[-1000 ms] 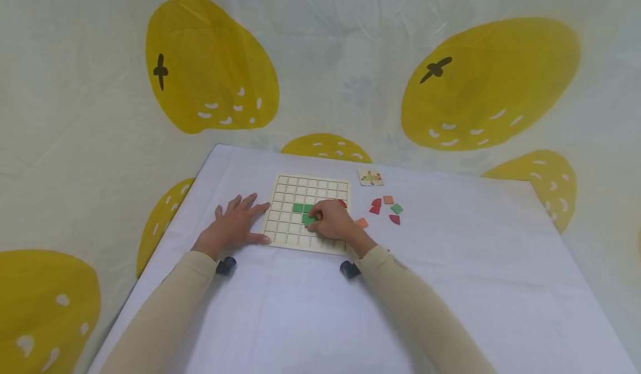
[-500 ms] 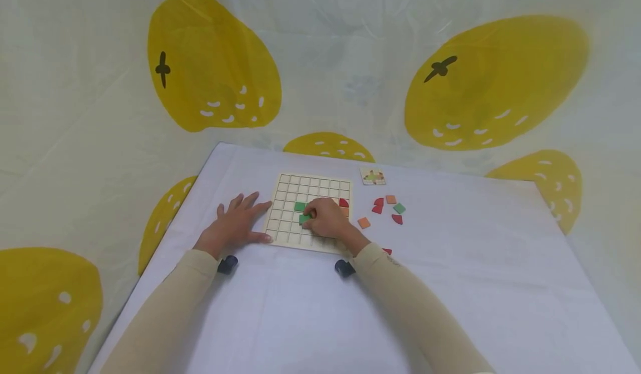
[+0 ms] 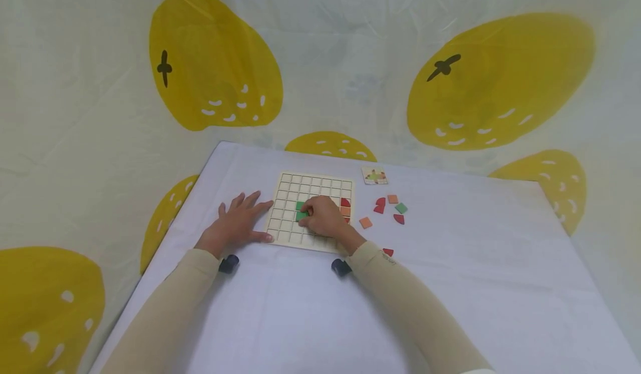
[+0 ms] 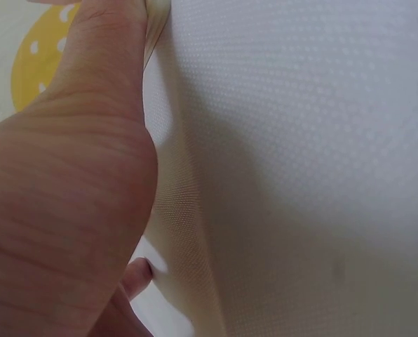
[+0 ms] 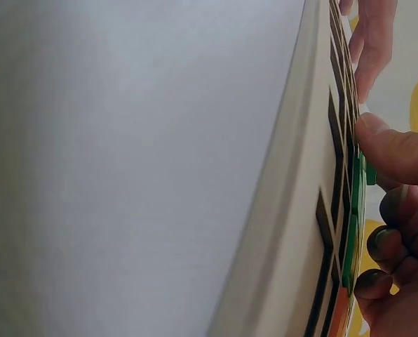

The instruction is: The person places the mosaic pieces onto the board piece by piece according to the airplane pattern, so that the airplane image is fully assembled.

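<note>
A pale gridded board (image 3: 280,234) lies on the white-covered table. My left hand (image 3: 232,224) is spread flat at the board's left side, index fingertip and thumb at its edge. Over the middle of the board, my right hand (image 3: 324,218) pinches a green square tile (image 3: 301,216) between thumb and fingers. Another green tile (image 3: 299,205) sits just behind it. In the right wrist view the pinched green tile (image 5: 371,173) shows beside the thumb, close over the grid. A red quarter-circle (image 3: 345,202) and an orange square (image 3: 345,211) sit at the board's right side.
A small pattern card (image 3: 374,175) lies beyond the board's far right corner. Loose pieces lie to the right: red quarter-circles (image 3: 399,219), orange squares (image 3: 366,222) and a green square (image 3: 401,208). Another red piece (image 3: 388,252) is near the right sleeve.
My right hand has slid a little left across the board with the green tile. The red and orange pieces at the board's right side have come into view. My left hand stays put.
</note>
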`<state>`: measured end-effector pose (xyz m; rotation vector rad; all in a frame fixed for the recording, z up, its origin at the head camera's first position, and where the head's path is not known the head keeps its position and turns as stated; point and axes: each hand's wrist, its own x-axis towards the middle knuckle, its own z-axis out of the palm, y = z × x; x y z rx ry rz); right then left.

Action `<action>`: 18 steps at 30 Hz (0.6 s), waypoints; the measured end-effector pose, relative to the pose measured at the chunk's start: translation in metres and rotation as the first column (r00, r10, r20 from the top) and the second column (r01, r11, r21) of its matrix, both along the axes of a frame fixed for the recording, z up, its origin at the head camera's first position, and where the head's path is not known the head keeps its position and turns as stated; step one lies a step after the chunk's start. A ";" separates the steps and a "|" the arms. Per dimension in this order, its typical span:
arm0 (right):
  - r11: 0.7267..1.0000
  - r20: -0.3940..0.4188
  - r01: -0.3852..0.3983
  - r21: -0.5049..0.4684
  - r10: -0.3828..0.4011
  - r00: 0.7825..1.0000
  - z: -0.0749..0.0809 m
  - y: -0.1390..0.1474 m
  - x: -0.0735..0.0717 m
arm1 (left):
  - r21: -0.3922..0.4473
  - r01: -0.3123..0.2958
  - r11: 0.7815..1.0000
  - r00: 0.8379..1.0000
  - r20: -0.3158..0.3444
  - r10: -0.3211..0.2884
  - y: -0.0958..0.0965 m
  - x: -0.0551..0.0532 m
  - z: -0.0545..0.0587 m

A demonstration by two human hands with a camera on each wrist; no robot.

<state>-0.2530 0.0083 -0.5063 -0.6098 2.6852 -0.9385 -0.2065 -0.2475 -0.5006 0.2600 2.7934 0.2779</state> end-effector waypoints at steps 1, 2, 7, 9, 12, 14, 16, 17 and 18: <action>1.000 -0.001 0.002 0.001 -0.002 1.000 0.000 -0.001 0.000 | 0.001 0.002 1.000 1.000 -0.005 -0.002 0.000 0.000 0.000; 1.000 0.001 0.006 0.002 -0.006 1.000 0.000 -0.001 0.000 | -0.001 0.001 1.000 1.000 -0.007 -0.001 0.000 0.000 0.000; 1.000 -0.017 0.012 0.014 -0.012 1.000 0.000 -0.002 0.001 | -0.008 0.004 1.000 1.000 -0.014 -0.004 0.001 0.000 0.000; 1.000 -0.026 0.011 0.017 -0.011 1.000 0.000 -0.002 0.001 | -0.010 0.003 1.000 1.000 -0.011 -0.003 0.001 0.000 -0.001; 1.000 -0.034 0.010 0.015 -0.009 0.999 -0.001 -0.003 0.001 | -0.013 0.006 1.000 1.000 -0.010 -0.006 0.001 0.000 -0.002; 1.000 -0.038 0.006 0.014 -0.006 0.999 -0.001 -0.004 0.001 | -0.016 0.002 1.000 1.000 -0.009 -0.002 0.000 0.000 -0.004; 1.000 -0.044 0.002 0.018 -0.001 0.999 -0.001 -0.004 0.001 | -0.016 0.003 1.000 1.000 -0.013 -0.003 0.000 0.001 -0.005; 1.000 -0.047 -0.001 0.022 0.002 0.999 -0.002 -0.004 0.001 | -0.016 0.003 1.000 1.000 -0.015 -0.004 0.000 0.001 -0.005; 1.000 -0.052 -0.004 0.023 0.005 0.999 -0.002 -0.005 0.000 | -0.016 0.004 1.000 1.000 -0.016 -0.004 0.000 0.001 -0.005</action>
